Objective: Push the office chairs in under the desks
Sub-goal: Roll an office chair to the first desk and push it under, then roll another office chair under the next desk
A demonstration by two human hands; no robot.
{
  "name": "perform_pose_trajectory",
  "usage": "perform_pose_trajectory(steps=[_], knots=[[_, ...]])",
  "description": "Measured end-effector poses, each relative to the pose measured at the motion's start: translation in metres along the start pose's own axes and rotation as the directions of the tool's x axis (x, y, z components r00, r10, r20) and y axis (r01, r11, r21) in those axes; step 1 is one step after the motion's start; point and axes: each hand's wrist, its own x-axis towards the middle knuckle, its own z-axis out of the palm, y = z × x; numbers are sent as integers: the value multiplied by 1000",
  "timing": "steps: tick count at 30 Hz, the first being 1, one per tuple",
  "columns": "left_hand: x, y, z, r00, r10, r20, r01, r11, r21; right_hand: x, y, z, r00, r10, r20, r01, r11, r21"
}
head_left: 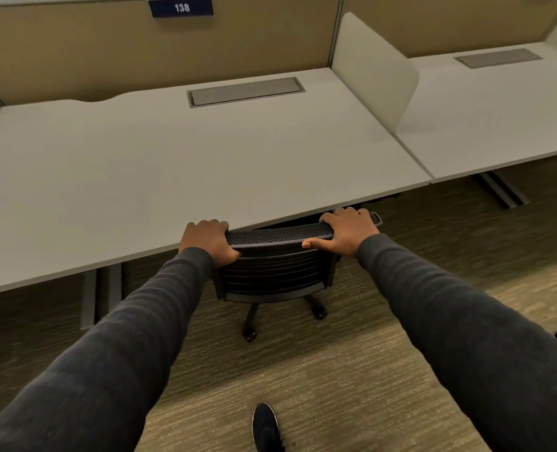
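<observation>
A black mesh-backed office chair [272, 272] stands at the front edge of a white desk [179, 158]. Its seat is hidden beneath the desktop, and the top of its backrest touches the desk's edge. My left hand [209, 240] grips the left end of the backrest's top rail. My right hand [347, 230] grips the right end, thumb stretched along the rail. Two of the chair's castors [250, 335] show on the carpet below.
A grey cable hatch [246, 91] is set into the desktop, under a sign reading 138 [181, 8]. A white divider [373, 68] separates a second desk [499, 106] at right. Desk legs [89, 298] stand left of the chair. My dark shoe [264, 425] is on the carpet.
</observation>
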Motion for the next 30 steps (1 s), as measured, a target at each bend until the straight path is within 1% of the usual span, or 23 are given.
perform_pose_trajectory(steps=[3,6,8,9,11,12,14,15,17,18,20,21,23,24,26,27,29,30], knots=[[0,4,0,1000,-15,4,14,999,38,-8,1,3,1000,20,-15,-19,998,56],[-5,11,1,999,-16,-34,19,994,105,-21,5,12,998,0,-56,5,996,87],[-9,34,2,995,48,-85,-33,986,164,-41,21,20,995,0,-96,10,995,101],[-11,36,3,992,66,-103,-48,985,165,-42,18,22,993,-3,-118,17,993,117],[-14,82,4,978,139,-158,-111,979,173,-68,45,29,986,23,-167,3,988,153],[-16,89,6,973,149,-177,-121,980,159,-68,42,31,984,20,-179,10,986,164],[-20,151,7,945,217,-244,-185,972,148,-98,76,39,979,55,-197,-17,983,185],[-21,160,8,940,221,-260,-193,973,129,-99,75,42,979,56,-196,-17,981,192],[-26,229,11,920,267,-287,-244,963,113,-132,115,53,977,94,-193,-56,979,193],[-26,239,12,922,269,-280,-250,963,102,-134,116,56,977,97,-192,-61,981,186],[-33,309,18,914,306,-265,-290,952,99,-168,159,66,975,130,-182,-96,978,185],[-32,317,21,914,307,-264,-296,952,84,-170,159,67,975,128,-183,-94,979,181],[-38,385,29,901,353,-252,-346,935,72,-204,202,77,967,169,-191,-131,972,195],[-37,391,31,902,355,-245,-349,935,69,-205,202,78,966,163,-199,-127,975,181],[-44,458,40,888,416,-195,-406,909,90,-242,245,90,957,225,-184,-186,960,209],[-44,461,44,894,411,-181,-402,912,83,-244,244,92,956,224,-189,-184,961,209],[-48,523,52,871,468,-148,-463,884,67,-280,288,104,940,299,-163,-255,936,241],[-48,526,54,873,465,-148,-462,885,57,-282,288,106,942,296,-160,-255,938,237]])
